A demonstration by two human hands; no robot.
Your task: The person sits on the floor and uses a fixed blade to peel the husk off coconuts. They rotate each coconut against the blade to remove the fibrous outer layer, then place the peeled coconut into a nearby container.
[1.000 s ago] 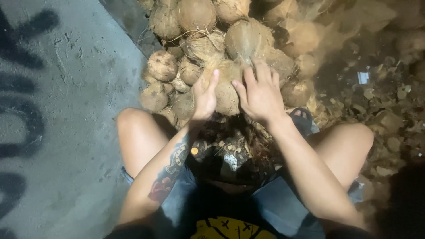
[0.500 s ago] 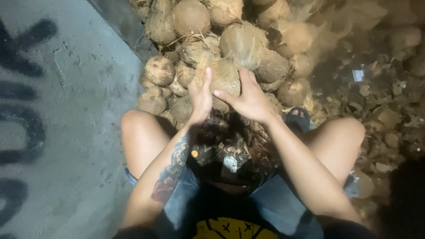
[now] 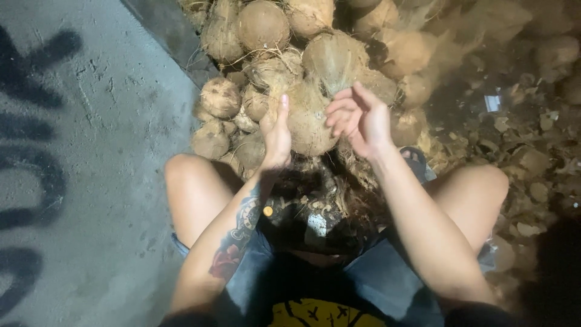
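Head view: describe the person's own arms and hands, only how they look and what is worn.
Both arms are bare, with no sleeves showing over the forearms and no gloves. The left forearm bears a large dark tattoo with a red patch. The left hand and right hand show no rings or watch. Both forearms are lean.
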